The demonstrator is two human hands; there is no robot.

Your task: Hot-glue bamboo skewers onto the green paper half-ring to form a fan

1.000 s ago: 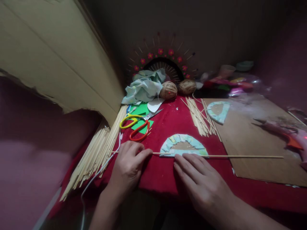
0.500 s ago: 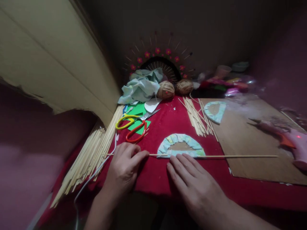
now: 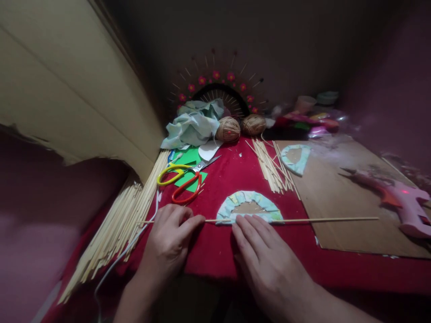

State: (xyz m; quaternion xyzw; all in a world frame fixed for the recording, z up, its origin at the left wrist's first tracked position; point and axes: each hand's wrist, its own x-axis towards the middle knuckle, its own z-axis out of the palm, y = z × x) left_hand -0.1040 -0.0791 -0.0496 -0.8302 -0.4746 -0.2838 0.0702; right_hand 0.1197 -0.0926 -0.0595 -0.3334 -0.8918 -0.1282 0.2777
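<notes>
The thin, pale wooden stick [image 3: 330,220] lies crosswise near the front of the red cloth-covered table [image 3: 208,258], along the straight near edge of the half-round brown board piece with a pale blue-green fabric border [image 3: 249,196]. The stick's right end extends over the flat brown cardboard sheet [image 3: 340,193].

Left hand [image 3: 170,231]: thumb and fingers close together, apparently pinching the stick left of the piece. Right hand [image 3: 269,255]: fingers extended side by side, laid over the stick and the piece's straight edge; the thumb is hidden, so whether it grips or only presses cannot be told.

Step in hand, as judged: seating the stick against the straight edge. The next move calls for even pressure along that edge, without sliding or rolling the stick.

Surrounding items: scissors with one yellow and one red handle [image 3: 198,168], beyond the left hand; a second fabric-bordered half-round piece [image 3: 303,163], by the cardboard's left edge; a pink glue gun with an orange trigger [image 3: 406,199], at far right.
</notes>
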